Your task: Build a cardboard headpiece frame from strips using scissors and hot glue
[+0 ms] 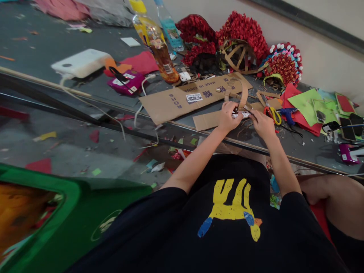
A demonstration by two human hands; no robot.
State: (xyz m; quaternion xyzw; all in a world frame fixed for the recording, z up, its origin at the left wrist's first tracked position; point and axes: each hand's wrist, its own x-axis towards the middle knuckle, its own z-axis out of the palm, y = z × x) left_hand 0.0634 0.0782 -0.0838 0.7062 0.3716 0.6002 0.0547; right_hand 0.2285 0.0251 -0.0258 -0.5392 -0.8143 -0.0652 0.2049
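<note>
My left hand point(229, 115) and my right hand point(263, 123) meet over the floor, both with fingers pinched on a curved cardboard strip point(241, 93) that loops upward between them. A small dark and white piece sits where the fingertips meet; I cannot make out what it is. A flat cardboard piece point(209, 120) lies under the hands. Behind it lies a larger cardboard sheet point(182, 100) with printed letters.
Orange-and-yellow scissors point(271, 112) and a blue glue gun point(287, 115) lie right of my hands. Red paper-flower decorations point(241, 28), a cardboard wheel point(240, 57), two bottles point(156, 41), coloured paper point(307, 104), a white box point(81, 62) and a green bin point(71, 204) surround me.
</note>
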